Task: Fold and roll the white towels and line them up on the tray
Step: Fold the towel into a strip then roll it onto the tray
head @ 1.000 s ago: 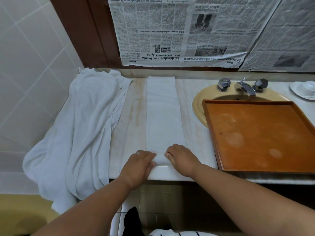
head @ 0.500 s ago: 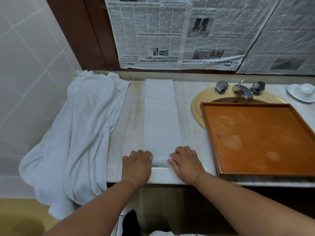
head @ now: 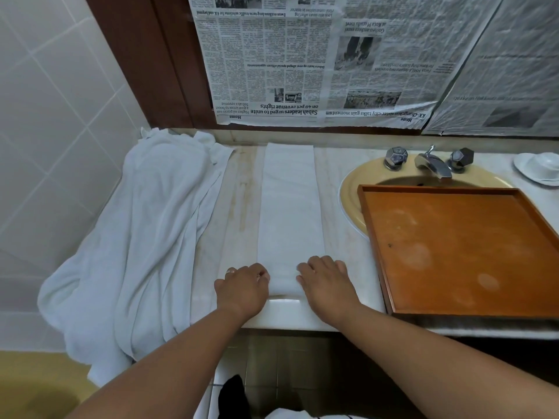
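A folded towel [head: 290, 213] is laid out as a long narrow strip on the pale marble surface [head: 341, 246], running from the back wall to the front edge. Its near end is turned up into a small roll [head: 282, 287]. The roll is held at both sides: the left hand [head: 243, 287] is curled over its left end and the right hand [head: 325, 282] over its right end, so each grip is closed round the towel with fingers bent. A ring [head: 231, 270] is seen on the left hand. Just right of the strip a wooden tray [head: 453, 252] is set partly over a yellow sink [head: 351, 195], with a chrome tap [head: 432, 163] behind it. A heap of loose white towels [head: 151, 237] is draped over the surface's left end and hangs down. A white dish [head: 538, 167] is placed far right. Newspaper [head: 302, 71] is stuck up behind.
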